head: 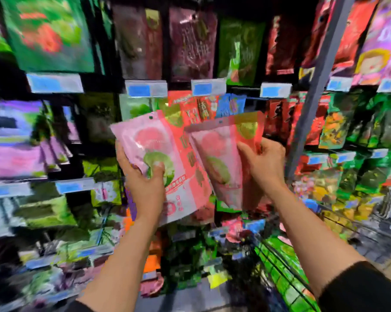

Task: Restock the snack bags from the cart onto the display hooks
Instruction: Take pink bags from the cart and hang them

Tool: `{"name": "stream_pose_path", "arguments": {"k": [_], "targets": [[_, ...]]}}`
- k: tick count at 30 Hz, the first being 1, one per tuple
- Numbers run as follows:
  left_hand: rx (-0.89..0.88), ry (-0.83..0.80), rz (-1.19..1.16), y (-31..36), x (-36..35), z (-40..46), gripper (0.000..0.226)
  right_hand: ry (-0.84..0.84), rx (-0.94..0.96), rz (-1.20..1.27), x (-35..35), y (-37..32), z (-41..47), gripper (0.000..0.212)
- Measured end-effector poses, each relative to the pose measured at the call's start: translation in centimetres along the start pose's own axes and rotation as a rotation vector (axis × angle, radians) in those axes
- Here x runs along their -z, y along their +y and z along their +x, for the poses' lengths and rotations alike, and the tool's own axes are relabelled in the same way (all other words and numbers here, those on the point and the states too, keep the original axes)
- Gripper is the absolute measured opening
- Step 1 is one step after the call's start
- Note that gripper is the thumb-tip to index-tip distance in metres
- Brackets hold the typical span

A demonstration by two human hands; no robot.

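Each of my hands holds a pink snack bag printed with a pink and green fruit, raised in front of the display. My left hand grips the left pink bag by its lower part, thumb on the front. My right hand grips the right pink bag along its right edge. The two bags overlap slightly at the middle. Each has a hang hole at its top edge. Behind them hang red and blue bags on the display hooks. The hooks themselves are hidden by the bags.
Rows of hanging snack bags fill the wall, with blue price tags under each row. A grey upright post stands to the right. The wire cart holding green bags sits at the lower right. The picture is blurred.
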State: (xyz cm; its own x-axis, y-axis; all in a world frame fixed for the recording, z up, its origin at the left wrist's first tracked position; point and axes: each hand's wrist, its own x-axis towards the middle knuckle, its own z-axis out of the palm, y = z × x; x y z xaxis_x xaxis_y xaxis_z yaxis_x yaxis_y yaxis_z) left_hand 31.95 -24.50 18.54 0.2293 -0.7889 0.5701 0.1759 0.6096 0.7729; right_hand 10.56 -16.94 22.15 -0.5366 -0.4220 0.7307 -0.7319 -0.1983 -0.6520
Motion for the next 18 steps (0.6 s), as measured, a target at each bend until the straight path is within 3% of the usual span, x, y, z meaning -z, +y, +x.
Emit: {"name": "stream_pose_path", "arguments": {"k": [2,7,18], "targets": [[-0.046,0.023,0.023,0.5,2.9,2.3,0.09,-0.003,0.049,0.0,-2.9,-2.9,0.6,0.037],[-0.106,0.098,0.035,1.6,7.3,6.8,0.09,0.035,0.098,0.056,-7.6,-8.8,2.1,0.042],[-0.271,0.098,0.034,6.7,7.6,16.0,0.09,0.282,0.065,0.244,-11.3,-20.6,14.9,0.026]]}}
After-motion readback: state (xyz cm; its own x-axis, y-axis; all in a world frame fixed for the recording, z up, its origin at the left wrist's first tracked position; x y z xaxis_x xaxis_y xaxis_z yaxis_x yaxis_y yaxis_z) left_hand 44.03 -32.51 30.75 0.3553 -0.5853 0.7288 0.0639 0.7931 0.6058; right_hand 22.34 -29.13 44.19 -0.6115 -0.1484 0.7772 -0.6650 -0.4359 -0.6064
